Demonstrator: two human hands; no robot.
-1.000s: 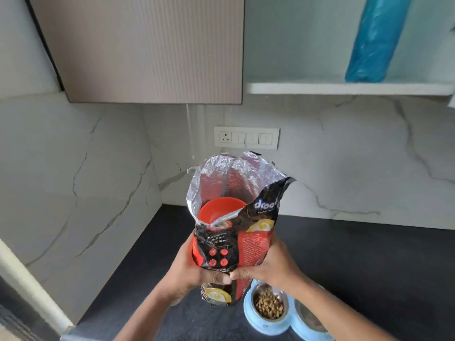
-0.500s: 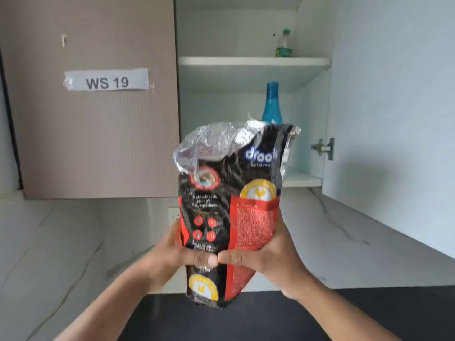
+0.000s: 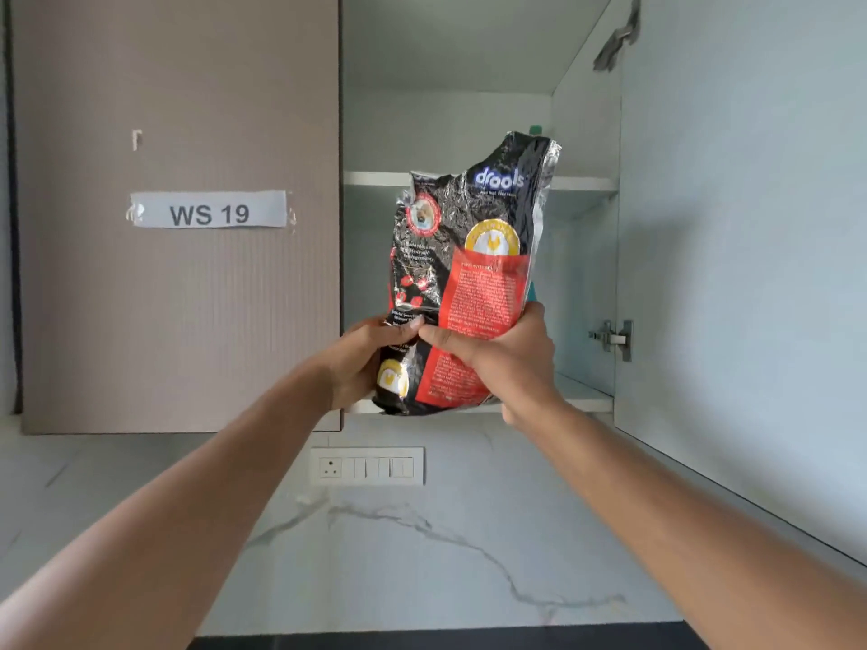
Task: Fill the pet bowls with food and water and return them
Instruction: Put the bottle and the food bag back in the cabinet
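Arms extend upward. Left hand (image 3: 359,356) and right hand (image 3: 509,356) both grip lower part of food bag (image 3: 464,269), held upright, tilted slightly right, before open cabinet's lower shelf (image 3: 581,396). Socket panel (image 3: 367,465) below; closed door labelled "WS 19" (image 3: 209,213) at left.

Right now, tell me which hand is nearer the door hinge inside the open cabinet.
Right. The right hand grips the food bag's lower right side, just left of the hinge. The left hand holds the bag's opposite edge, farther away.
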